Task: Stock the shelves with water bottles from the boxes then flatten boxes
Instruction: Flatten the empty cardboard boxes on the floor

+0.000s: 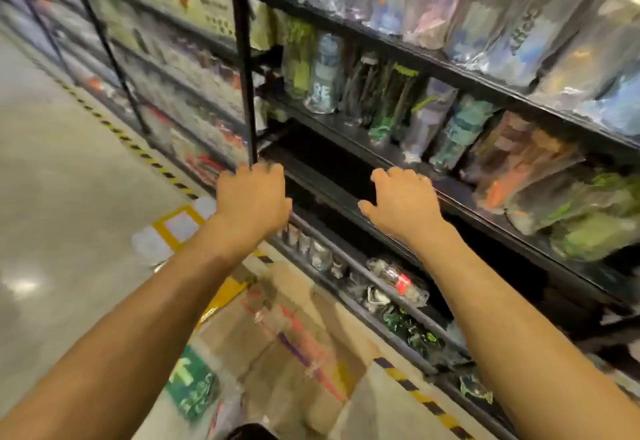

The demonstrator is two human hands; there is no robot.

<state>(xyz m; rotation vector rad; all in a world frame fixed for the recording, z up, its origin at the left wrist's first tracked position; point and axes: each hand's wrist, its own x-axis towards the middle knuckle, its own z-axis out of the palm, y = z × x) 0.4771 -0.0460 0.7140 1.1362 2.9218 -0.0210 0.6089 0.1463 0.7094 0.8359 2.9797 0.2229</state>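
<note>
— Grey concrete floor (69, 197) stretches along our left in this warehouse aisle. Where are the bottles?

— We see plastic-wrapped bottles (429, 117) in green, blue and grey standing in a row on the shelf above our hands. More wrapped packs fill the level over that. A few small clear bottles (398, 280), one with a red label, lie on the low shelf beneath our right forearm. All of it is blurred, so we can't read the labels.

— And the box?

— One brown cardboard box (287, 328) with clear tape across its top sits on the floor between our forearms, just in front of the black metal shelving (329, 193).

— What about our hands?

— Our left hand (252, 200) is at a shelf's front edge, right by the black upright post (244, 75). Its fingers curl away from us and their tips are hidden, so we can't tell whether they grip anything. Our right hand (401, 200) hovers over the same edge, fingers loosely bent and spread, thumb out, holding nothing.

— Beyond them?

— We see a dark shelf bay (329, 148), and yellow-and-black striped tape (152, 159) on the floor along the foot of the farther racks.
</note>
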